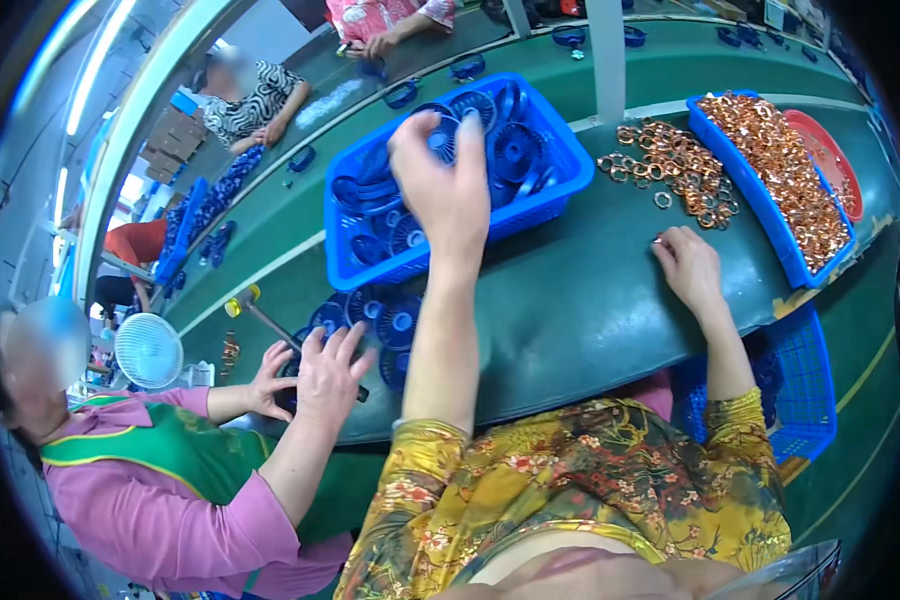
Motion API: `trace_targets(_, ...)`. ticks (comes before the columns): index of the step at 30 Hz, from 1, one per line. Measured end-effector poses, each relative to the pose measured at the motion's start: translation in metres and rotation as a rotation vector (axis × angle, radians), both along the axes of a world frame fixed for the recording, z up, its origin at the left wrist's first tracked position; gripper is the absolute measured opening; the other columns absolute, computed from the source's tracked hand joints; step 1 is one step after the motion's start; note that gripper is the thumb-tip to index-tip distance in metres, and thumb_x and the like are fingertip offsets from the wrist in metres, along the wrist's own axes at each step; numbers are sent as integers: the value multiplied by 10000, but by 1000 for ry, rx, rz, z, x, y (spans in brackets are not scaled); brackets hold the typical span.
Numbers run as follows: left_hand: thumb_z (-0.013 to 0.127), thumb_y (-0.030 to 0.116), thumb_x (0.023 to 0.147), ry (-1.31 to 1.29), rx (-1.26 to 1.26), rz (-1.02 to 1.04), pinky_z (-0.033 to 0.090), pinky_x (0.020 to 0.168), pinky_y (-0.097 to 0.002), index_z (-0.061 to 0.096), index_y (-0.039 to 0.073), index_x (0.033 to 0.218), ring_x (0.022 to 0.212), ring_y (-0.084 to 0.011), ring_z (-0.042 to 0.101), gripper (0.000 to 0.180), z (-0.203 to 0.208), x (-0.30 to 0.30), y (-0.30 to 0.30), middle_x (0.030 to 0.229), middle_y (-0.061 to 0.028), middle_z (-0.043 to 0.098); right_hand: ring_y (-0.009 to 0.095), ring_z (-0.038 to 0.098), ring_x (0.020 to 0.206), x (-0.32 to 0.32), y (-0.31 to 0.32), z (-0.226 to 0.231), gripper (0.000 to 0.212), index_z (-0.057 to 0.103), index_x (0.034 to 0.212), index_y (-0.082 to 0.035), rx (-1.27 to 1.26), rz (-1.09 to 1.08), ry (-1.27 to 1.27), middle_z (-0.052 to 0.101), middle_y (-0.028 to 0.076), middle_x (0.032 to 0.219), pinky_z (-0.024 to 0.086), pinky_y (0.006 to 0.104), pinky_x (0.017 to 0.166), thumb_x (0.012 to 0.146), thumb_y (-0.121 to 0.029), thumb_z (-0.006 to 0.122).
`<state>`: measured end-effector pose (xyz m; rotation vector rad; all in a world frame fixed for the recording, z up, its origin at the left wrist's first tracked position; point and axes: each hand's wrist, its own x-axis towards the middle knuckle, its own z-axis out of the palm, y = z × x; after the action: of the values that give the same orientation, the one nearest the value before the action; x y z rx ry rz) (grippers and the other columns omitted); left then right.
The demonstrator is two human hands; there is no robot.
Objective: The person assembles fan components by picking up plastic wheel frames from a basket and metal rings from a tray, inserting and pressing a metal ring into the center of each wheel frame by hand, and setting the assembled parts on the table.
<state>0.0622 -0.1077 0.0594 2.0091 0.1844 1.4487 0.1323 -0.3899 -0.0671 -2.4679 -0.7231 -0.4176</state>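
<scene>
My left hand (pixel 442 195) reaches over a blue plastic basket (pixel 345 275). Its thumb and fingers are spread apart above dark blue round plastic parts (pixel 517 152) with ribbed, wheel-like faces. One such part shows between the fingers; whether they touch it I cannot tell. Low over the green tabletop (pixel 570 290), my right hand (pixel 692 268) has its fingertips pinched together. A bit of a copper-coloured ring shows at the tips, mostly hidden. Just beyond that hand lies a loose pile of copper-coloured rings (pixel 675 165).
A long blue tray (pixel 760 205) heaped with copper-coloured pieces stands right, beside a red dish (pixel 820 150). A blue crate (pixel 805 385) sits below the table edge. At left, a co-worker's hands (pixel 320 380) are near a hammer (pixel 270 322) and more blue parts (pixel 398 320).
</scene>
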Motion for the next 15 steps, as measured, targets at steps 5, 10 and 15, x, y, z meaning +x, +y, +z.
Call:
trace_targets(5,680,309,783,730,362,353,381,957,-530,644,26,1049,1150,-346,501,390,-53,59,23,1163,-188,587,326,637,735,-15,10,0,153,633,806,-58,157,52,108,659,121,806,495,406,641,834,-208,646)
trace_targets(10,561,25,851,-17,81,56,519,733,-354,604,-3,976,829,-300,650,136,-45,38,-2,901,-178,640,180,648,623,-27,12,1,144,662,870,-25,379,99,230,671,101,731,491,284,571,830,-160,694)
trace_targets(15,498,-65,863,134,-497,-364,507,750,-264,535,-10,1173,868,-153,623,316,-58,-45,-54,1078,-121,619,77,607,683,-42,19,9,122,657,955,24,717,292,392,651,18,798,499,199,626,874,-69,661)
